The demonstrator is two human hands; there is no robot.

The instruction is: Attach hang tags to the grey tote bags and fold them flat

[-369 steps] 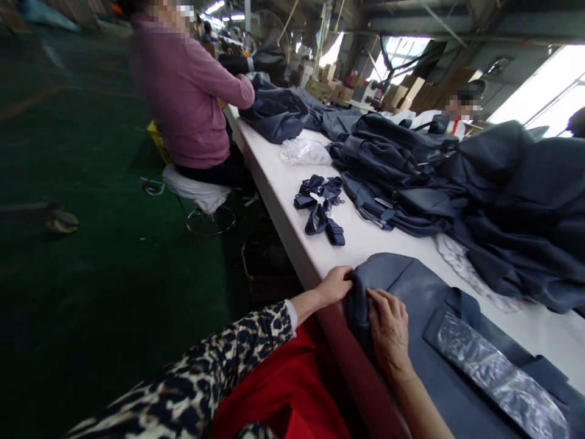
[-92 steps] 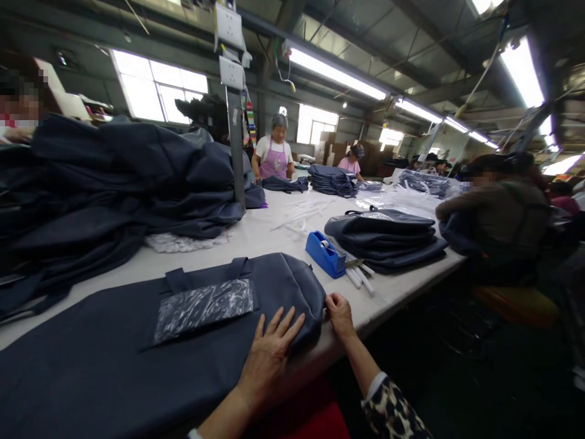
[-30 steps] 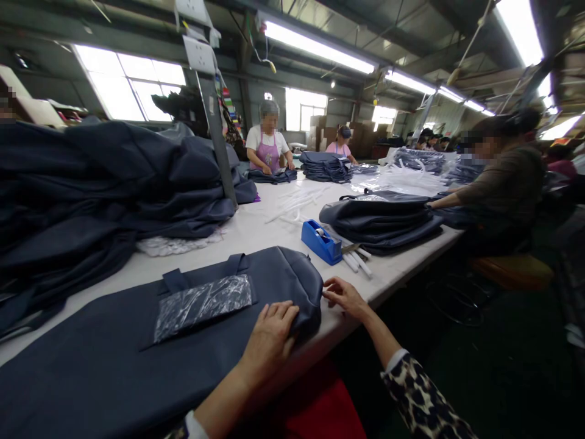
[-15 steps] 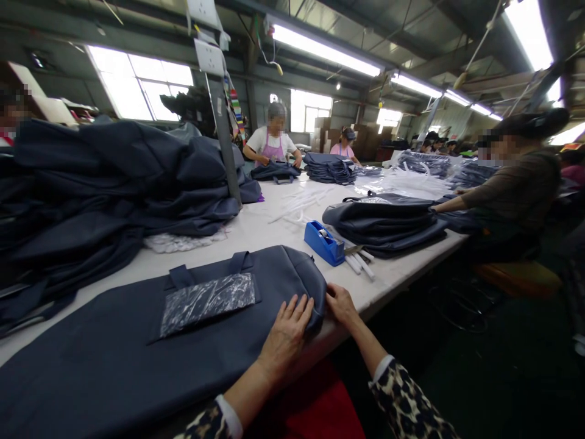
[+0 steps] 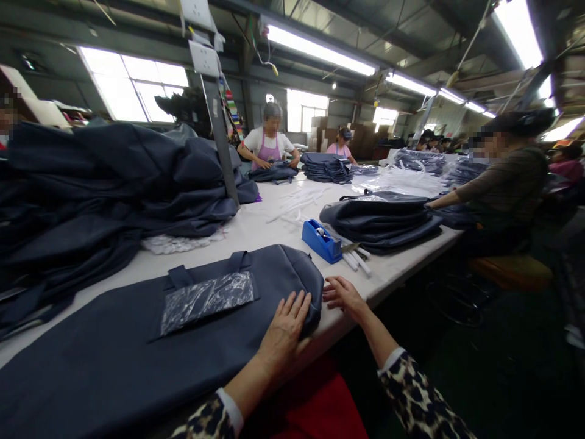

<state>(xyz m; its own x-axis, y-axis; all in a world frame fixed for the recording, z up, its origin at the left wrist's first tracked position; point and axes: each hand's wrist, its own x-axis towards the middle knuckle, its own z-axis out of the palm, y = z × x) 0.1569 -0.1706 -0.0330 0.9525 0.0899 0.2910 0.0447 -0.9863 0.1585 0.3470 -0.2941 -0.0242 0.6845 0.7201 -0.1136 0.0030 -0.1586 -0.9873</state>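
1. The white surface (image 5: pixel 269 228) lies under the long navy bag (image 5: pixel 132 360).
2. The left hand (image 5: pixel 282 335) rests on the bag's rounded end, fingers slightly spread.
3. The right hand (image 5: pixel 345 297) is just beside that end, fingers apart; contact is unclear.
4. A blue tape dispenser (image 5: pixel 320 242) stands beyond the bag.

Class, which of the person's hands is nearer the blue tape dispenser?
Right. The right hand is on the near side of the blue tape dispenser, beside the dark bag; the left hand lies on that bag, farther away.
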